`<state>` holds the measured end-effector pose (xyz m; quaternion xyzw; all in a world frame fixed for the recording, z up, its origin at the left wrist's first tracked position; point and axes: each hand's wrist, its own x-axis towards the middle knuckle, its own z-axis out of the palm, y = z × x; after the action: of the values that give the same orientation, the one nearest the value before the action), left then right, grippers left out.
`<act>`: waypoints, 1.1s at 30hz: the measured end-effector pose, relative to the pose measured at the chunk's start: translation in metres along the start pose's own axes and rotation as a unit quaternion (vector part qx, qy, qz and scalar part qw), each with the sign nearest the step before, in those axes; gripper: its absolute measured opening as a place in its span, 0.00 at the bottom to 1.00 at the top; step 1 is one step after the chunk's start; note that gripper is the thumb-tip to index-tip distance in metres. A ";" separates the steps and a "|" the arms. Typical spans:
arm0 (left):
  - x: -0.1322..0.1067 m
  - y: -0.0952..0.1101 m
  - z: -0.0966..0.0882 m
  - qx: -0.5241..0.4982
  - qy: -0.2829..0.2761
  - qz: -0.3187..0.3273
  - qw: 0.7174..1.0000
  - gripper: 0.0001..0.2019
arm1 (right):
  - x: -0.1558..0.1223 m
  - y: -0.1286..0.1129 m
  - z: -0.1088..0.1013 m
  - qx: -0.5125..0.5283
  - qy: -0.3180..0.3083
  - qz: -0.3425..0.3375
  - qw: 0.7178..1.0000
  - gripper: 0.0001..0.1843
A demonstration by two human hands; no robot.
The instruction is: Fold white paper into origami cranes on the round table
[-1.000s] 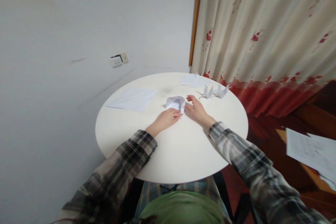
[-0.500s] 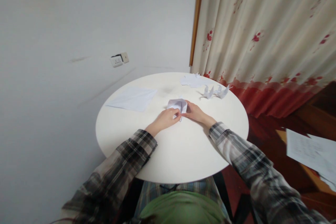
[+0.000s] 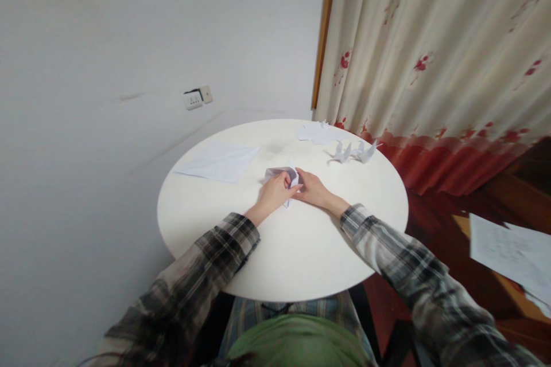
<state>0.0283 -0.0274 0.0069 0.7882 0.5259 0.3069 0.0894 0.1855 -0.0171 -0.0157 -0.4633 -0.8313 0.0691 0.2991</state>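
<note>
A white piece of folded paper (image 3: 272, 172) stands partly opened over the middle of the round white table (image 3: 297, 258). My left hand (image 3: 276, 190) closes on its near side, fingers bent into the fold. On the right edge, my right hand (image 3: 310, 188) grips the same paper between thumb and fingers. A narrow point of the paper sticks out below my left fingers. Much of the paper is hidden behind both hands.
Two folded paper cranes (image 3: 341, 152) stand toward the back right. Behind them lie more white papers (image 3: 316, 133). A flat white sheet (image 3: 219, 161) rests at the left. Printed sheets (image 3: 501, 246) lie on a lower surface at the far right.
Both hands and the folded paper have shifted slightly left and nearer. My left hand has rolled over the fold, its fingers reaching further into the paper.
</note>
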 end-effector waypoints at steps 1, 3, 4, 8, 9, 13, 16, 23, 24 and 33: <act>0.000 0.001 0.000 0.007 0.004 -0.001 1.000 0.14 | 0.000 -0.001 0.001 0.002 0.000 -0.005 1.000 0.42; 0.000 0.001 0.000 0.017 0.006 0.001 1.000 0.14 | -0.001 -0.002 0.002 0.002 0.002 -0.011 1.000 0.43; 0.000 0.001 0.001 0.020 0.005 0.001 1.000 0.13 | -0.001 -0.003 0.003 0.001 0.004 -0.012 1.000 0.43; 0.000 0.000 0.002 0.012 -0.002 0.005 1.000 0.10 | -0.001 -0.004 0.004 0.003 0.004 -0.015 1.000 0.44; 0.001 0.000 0.003 0.002 -0.004 0.008 1.000 0.10 | -0.001 -0.004 0.003 0.005 0.003 -0.014 1.000 0.44; 0.003 -0.005 0.007 -0.058 -0.011 0.023 0.998 0.08 | -0.001 -0.005 0.002 0.015 0.001 -0.014 1.000 0.46; 0.007 -0.010 0.011 -0.076 -0.013 0.019 0.997 0.07 | -0.001 -0.005 0.001 0.021 -0.005 -0.015 1.000 0.47; 0.014 -0.018 0.015 -0.181 -0.023 -0.005 0.983 0.08 | 0.000 -0.005 -0.002 0.026 -0.016 -0.020 0.999 0.48; 0.014 -0.019 0.015 -0.196 -0.032 -0.005 0.980 0.09 | 0.000 -0.005 -0.002 0.028 -0.019 -0.021 0.999 0.48; 0.014 -0.020 0.010 -0.187 -0.057 0.010 0.981 0.18 | 0.000 -0.003 -0.002 0.028 -0.025 -0.002 0.999 0.50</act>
<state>0.0221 -0.0048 -0.0055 0.7791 0.4450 0.3551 0.2625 0.1844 -0.0191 -0.0127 -0.4511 -0.8374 0.1028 0.2911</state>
